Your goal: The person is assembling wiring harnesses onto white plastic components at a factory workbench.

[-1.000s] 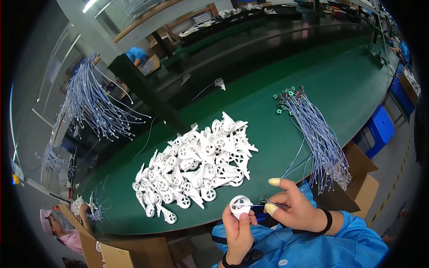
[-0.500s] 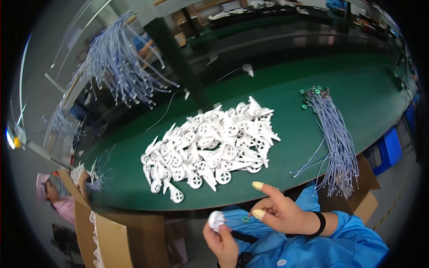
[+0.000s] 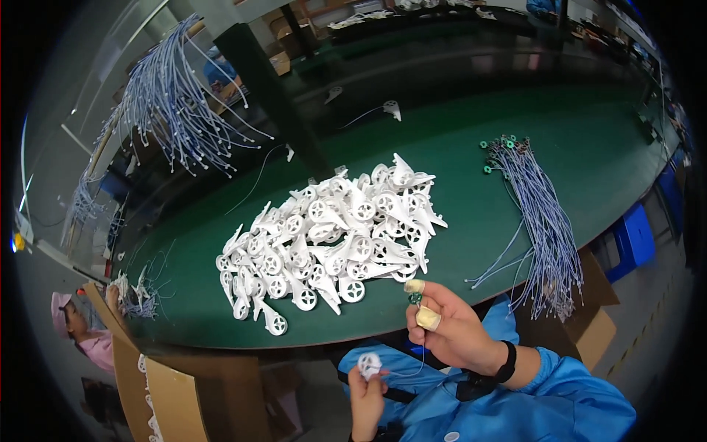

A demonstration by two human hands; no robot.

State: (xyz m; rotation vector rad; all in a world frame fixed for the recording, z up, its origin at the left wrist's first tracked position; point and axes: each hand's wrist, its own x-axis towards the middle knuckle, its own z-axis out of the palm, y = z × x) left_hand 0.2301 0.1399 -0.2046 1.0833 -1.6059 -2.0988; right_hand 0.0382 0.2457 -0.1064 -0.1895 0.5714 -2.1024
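Observation:
My left hand (image 3: 366, 401) pinches a white plastic part (image 3: 369, 364) with a round, spoked head, below the table's front edge. To its right, my right hand (image 3: 456, 331) grips a small round green circuit board (image 3: 415, 298) between thumb and forefinger; both fingertips wear pale yellow covers. A thin wire (image 3: 422, 357) hangs from the right hand and curves toward the white part. On the table ahead lies a heap of similar white parts (image 3: 324, 250). A bundle of grey-blue cables (image 3: 541, 221) with green round boards at its far end rests to the right.
The green table (image 3: 353, 324) curves across the view. Many cables (image 3: 177, 103) hang from a rod at upper left, near a dark post (image 3: 269, 96). Cardboard boxes (image 3: 173, 398) stand at lower left and right. A person in pink (image 3: 85, 331) sits at left; a blue stool (image 3: 632, 243) stands right.
My right hand has risen and turned, now pinching the green board upright at its fingertips. The left hand with the white part sits slightly lower and to the right. The view has shifted a little.

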